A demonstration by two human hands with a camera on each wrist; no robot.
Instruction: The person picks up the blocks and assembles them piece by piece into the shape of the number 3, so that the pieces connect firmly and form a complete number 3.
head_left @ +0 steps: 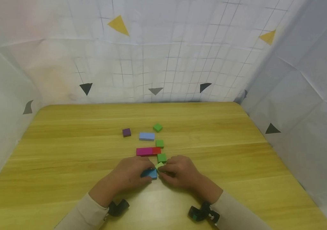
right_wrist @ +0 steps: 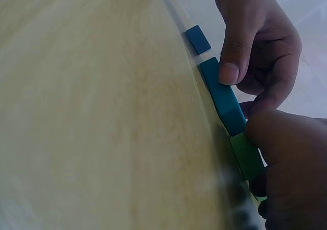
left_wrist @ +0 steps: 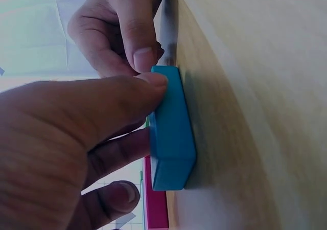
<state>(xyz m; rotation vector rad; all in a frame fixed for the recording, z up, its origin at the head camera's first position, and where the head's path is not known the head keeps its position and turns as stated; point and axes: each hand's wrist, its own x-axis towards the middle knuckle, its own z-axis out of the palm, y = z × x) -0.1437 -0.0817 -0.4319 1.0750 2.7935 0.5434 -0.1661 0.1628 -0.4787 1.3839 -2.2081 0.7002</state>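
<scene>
My left hand [head_left: 130, 172] pinches a blue rectangular block [head_left: 150, 174] lying flat on the table. In the left wrist view the thumb presses on the near side of the blue block [left_wrist: 173, 133], with fingers behind it. To the right, my right hand [head_left: 182, 172] holds a small light green block [head_left: 159, 165] between thumb and fingers. The right wrist view has that green block [right_wrist: 247, 156] against the end of the blue one, or nearly so; its far part is hidden by fingers. Just beyond sits a darker green block [head_left: 162, 158].
A magenta block [head_left: 144, 151] lies end to end with a red block [head_left: 156, 150]. Farther back are a green block [head_left: 159, 143], a light blue block [head_left: 147, 136], a turned green block [head_left: 157, 127] and a purple block [head_left: 126, 132]. White sheets [head_left: 152, 64] enclose the wooden table [head_left: 65, 143].
</scene>
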